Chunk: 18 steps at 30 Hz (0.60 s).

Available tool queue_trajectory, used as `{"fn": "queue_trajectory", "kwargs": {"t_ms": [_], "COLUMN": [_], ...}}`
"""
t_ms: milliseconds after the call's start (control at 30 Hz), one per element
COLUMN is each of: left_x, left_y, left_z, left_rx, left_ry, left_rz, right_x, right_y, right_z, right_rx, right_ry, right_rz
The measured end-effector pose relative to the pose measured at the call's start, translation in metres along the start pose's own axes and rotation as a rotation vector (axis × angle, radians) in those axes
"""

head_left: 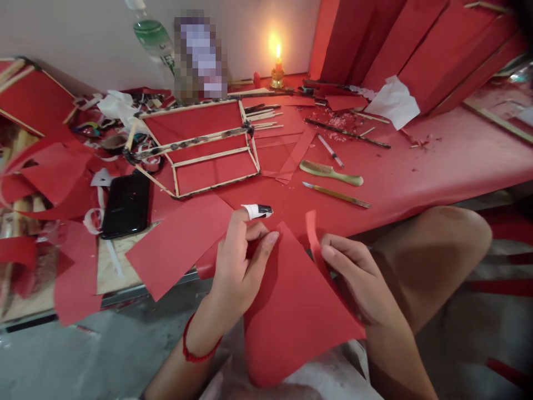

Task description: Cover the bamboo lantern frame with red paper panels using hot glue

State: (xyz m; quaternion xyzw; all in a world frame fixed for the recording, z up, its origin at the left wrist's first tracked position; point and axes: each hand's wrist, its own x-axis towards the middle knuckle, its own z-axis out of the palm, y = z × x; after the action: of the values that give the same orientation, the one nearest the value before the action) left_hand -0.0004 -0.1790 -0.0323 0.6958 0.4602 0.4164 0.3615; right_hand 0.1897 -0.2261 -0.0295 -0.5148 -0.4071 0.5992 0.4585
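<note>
My left hand [245,255] pinches the upper left edge of a red paper sheet [295,311] that hangs over my lap. White and black tape wraps the tip of its index finger, which is raised. Along the sheet's right side, my right hand [352,266] grips a narrow red paper strip [313,236] between thumb and fingers. Whether the strip is still joined to the sheet lower down is hidden. On the table beyond my hands stands a stick frame [212,144] with blackened bindings and red panels. Another red sheet [183,244] lies left of my left hand.
A lit candle [278,65] burns at the back. Right of the frame lie a green comb [331,173], a craft knife [336,195] and thin sticks [264,115]. A black phone [126,204] and paper scraps are on the left. Tall red panels [400,50] stand back right.
</note>
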Motion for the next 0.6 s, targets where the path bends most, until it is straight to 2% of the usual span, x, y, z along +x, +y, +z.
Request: {"fn": "queue_trajectory", "kwargs": {"t_ms": [100, 233, 333, 433, 600], "left_x": [-0.001, -0.002, -0.002, -0.002, 0.001], "left_y": [-0.002, -0.006, -0.01, -0.013, -0.015], "left_z": [-0.002, -0.007, -0.012, -0.016, -0.018], "left_rx": [-0.067, -0.069, -0.002, 0.039, 0.082], "left_ry": [-0.035, -0.115, -0.117, -0.1, -0.055], "left_rz": [-0.08, -0.191, -0.226, -0.202, -0.094], "right_x": [0.0, 0.003, 0.0, -0.005, -0.007], "right_y": [-0.005, -0.009, -0.007, -0.002, 0.002], "right_z": [-0.002, -0.008, -0.016, -0.019, -0.016], "right_rx": [-0.037, -0.201, -0.263, -0.242, -0.077], "right_ry": [-0.017, 0.077, 0.16, 0.238, 0.215], "right_rz": [-0.03, -0.138, -0.157, -0.102, -0.016]}}
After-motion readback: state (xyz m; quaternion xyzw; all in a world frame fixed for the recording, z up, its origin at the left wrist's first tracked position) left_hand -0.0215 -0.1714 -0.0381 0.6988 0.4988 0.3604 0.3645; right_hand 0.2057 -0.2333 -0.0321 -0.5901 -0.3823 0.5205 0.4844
